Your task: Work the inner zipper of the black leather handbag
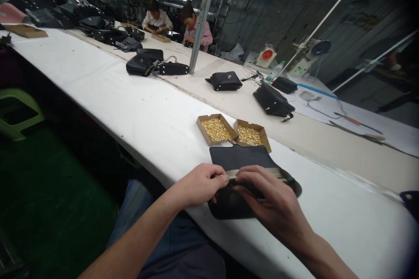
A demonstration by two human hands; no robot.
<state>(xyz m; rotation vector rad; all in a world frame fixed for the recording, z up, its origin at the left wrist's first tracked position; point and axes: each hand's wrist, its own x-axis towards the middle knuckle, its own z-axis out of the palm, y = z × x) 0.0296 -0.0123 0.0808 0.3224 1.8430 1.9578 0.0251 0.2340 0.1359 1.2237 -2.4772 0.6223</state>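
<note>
A black leather bag (240, 157) lies opened out on the white table in front of me, with a pale zipper strip (233, 173) across its middle. My left hand (204, 183) is closed, thumb and forefinger pinching the bag at the left end of that strip. From the right, my right hand (268, 192) grips the bag near the same spot, its fingers over the strip and its thumb below. Whatever small piece may be between the fingertips is hidden. Just behind the bag, two cardboard trays (209, 140) hold many small gold-coloured metal pieces (216, 129).
The long white table (157, 126) runs to the back left. Finished-looking black bags (225, 81) stand along its far side, with a pile at the far left. A metal post (200, 26) rises from the table. Two people (157, 19) work across it. A green stool (19, 109) stands at left.
</note>
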